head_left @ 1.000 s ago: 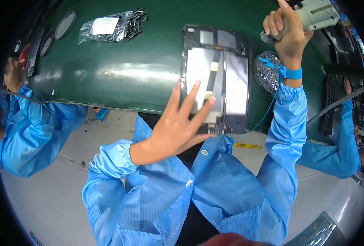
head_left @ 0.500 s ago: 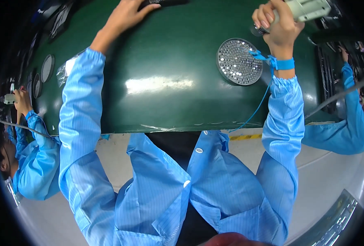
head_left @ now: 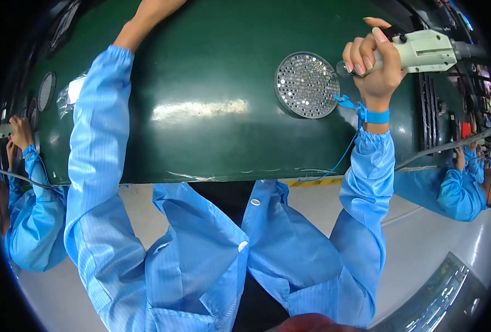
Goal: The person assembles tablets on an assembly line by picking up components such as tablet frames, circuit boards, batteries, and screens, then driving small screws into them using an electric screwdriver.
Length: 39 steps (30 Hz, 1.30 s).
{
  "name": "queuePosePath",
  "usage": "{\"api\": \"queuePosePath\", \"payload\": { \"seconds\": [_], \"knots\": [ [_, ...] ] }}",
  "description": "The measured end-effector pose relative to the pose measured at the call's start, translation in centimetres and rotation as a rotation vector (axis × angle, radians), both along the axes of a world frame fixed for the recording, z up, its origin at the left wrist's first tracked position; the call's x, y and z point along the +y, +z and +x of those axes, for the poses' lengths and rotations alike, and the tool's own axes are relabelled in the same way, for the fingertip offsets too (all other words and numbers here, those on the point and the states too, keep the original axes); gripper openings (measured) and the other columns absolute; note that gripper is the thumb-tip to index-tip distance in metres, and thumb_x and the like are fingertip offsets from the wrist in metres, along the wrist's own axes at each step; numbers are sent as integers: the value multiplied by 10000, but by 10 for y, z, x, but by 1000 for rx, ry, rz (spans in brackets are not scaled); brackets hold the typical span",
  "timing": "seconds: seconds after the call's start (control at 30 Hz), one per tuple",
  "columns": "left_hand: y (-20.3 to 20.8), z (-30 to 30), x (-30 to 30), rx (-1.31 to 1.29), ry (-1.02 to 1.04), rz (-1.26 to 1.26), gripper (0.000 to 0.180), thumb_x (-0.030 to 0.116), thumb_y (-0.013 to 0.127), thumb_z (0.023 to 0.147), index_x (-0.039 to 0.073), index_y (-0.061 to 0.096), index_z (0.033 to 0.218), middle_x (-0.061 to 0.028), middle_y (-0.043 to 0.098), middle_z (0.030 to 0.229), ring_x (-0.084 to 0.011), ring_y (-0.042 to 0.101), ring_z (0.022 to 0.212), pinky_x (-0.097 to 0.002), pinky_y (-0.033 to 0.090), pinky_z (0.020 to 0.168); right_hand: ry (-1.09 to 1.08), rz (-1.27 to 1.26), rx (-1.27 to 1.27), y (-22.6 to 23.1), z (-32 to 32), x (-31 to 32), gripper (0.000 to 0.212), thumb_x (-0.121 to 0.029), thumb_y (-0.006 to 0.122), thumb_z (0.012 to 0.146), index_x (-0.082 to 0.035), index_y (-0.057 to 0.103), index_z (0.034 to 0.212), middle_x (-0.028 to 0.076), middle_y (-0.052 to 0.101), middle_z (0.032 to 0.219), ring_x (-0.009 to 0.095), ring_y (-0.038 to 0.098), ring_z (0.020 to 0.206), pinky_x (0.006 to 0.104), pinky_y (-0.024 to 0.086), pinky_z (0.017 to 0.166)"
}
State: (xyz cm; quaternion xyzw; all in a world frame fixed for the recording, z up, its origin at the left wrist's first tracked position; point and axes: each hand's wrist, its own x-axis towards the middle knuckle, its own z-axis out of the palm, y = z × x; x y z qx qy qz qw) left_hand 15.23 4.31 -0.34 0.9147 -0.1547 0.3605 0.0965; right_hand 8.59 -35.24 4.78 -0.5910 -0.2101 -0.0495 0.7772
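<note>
My right hand (head_left: pixel 375 63) is wrapped round a pale electric screwdriver (head_left: pixel 425 51), held level with its cable end to the right. The screwdriver's tip points left, at the right rim of a round dish (head_left: pixel 283 99) full of small shiny screws (head_left: pixel 306 83). Whether the tip touches the screws, I cannot make out. A blue wrist strap (head_left: pixel 377 117) with a thin cord circles my right wrist. At the upper edge, my left hand (head_left: pixel 159 6) is cut off by the frame. Its fingers are out of sight, so what it holds or touches does not show.
The green tabletop (head_left: pixel 201 144) spans the middle. To the left lie a clear plastic bag (head_left: pixel 68 94) and another round dish (head_left: pixel 47 91). Dark strips (head_left: pixel 428 110) stand at the right, by a grey cable (head_left: pixel 450 145). Co-workers in blue sleeves sit on both sides.
My right hand has brought the screwdriver down and round to the screw dish. My left hand has slid up, mostly out of view, along with the dark object by it. The whole view has shifted slightly.
</note>
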Motion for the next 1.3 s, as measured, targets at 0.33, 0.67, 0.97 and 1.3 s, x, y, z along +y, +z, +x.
{"api": "queuePosePath", "payload": {
  "seconds": [0.33,0.67,0.97,1.3],
  "knots": [
    [0,-158,-62,45,-328,-9,122,32,770,867,-6,654,872,-103,648,889,-275,631,774,-357,497,668,327,20,-83,-17,-11,25,301,-197,460,1016,13,585,1193,-8,324,561,116,362,456,326,376,474],
    [9,-161,-57,143,-322,-82,267,118,788,855,38,571,723,-128,495,699,-322,508,614,-433,407,571,233,9,-57,-27,-13,36,296,-216,446,1013,-4,581,1169,-7,333,560,121,373,454,327,389,470],
    [10,-157,-60,110,-312,-95,210,106,777,862,26,607,769,-129,529,731,-325,539,630,-428,431,579,224,-10,-70,-28,-10,37,285,-212,437,1014,2,569,1147,-4,345,565,118,375,454,329,392,467],
    [-48,-110,-83,-496,-992,-869,132,96,756,878,11,685,950,-128,598,788,-324,615,685,-410,493,613,200,-20,-49,-29,-13,37,278,-220,443,1009,-1,574,1120,-6,342,562,117,371,450,327,390,466]
  ]
}}
